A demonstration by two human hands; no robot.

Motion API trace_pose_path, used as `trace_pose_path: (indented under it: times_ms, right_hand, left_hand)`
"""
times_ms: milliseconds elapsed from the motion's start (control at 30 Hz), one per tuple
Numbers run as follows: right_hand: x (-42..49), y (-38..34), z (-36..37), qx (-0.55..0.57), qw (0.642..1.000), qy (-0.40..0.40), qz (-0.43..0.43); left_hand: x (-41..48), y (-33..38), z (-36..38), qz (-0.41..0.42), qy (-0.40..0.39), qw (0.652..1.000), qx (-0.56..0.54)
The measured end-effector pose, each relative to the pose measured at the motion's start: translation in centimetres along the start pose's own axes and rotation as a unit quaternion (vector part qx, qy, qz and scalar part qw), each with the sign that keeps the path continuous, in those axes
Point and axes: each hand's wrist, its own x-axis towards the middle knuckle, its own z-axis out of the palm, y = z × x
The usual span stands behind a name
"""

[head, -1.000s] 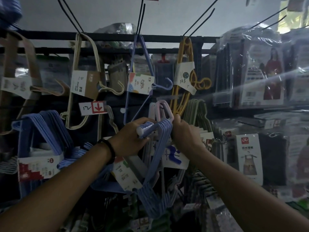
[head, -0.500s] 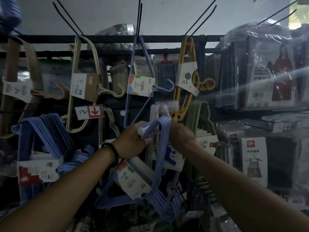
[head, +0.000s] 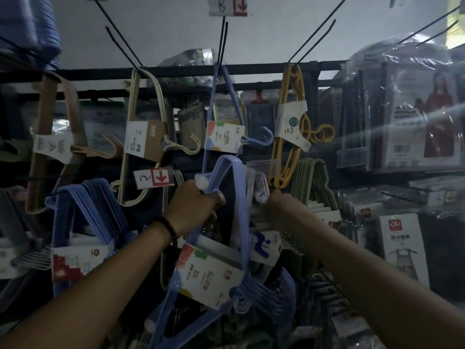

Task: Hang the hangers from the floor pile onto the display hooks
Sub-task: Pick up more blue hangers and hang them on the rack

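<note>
arms: two, bare to past the elbow, no sleeves | left wrist: thin black band

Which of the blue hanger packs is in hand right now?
The centre blue pack, gripped near its top by the left hand. The left blue pack and the upper blue pack hang untouched.

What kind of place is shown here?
Probably a household-goods shop: labelled hanger bundles hang on wall hooks, handwritten price tags with red arrows mark them, and packaged aprons hang at the right.
</note>
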Motion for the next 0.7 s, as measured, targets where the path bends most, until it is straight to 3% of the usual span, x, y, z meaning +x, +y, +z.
trace_pose_path:
  times_ms: [100,233,333,433,533,633,700]
  right_hand:
    - [-3.5,-1.6,-5.0,0.03,0.998,0.036,-0.045]
    - [-9.8,-4.7,-12.2,0.323,0.937,0.059,-0.118]
    - [-10.8,-6.9,-15.1,0.194,0.958,0.09,-0.191]
    - [-9.1,-9.5,-16.4,0.084,0.97,0.112,-0.197]
    - [-5.7,-10.9,-17.4,0.044,0.964,0.196,-0.173]
    - [-2.5,-11.1,-20.3,-0.017,0.961,0.23,-0.151]
    - [-0.9,-11.0,-22.6,-0.052,0.965,0.218,-0.136]
  left_hand:
    - [0.1,1.8,-1.7,-0.005,0.066,0.997,-0.041]
    - [0.9,4.9,-4.0,0.009,0.117,0.99,-0.083]
    - [2.6,7.1,-5.4,0.018,0.137,0.987,-0.081]
    - [4.7,9.7,-6.4,0.02,0.147,0.984,-0.099]
    - [6.6,13.0,-7.2,0.009,0.121,0.986,-0.119]
    - [7.9,14.9,-8.0,0.017,0.083,0.996,0.043]
    - [8.2,14.9,-8.1,0.061,0.109,0.977,0.17]
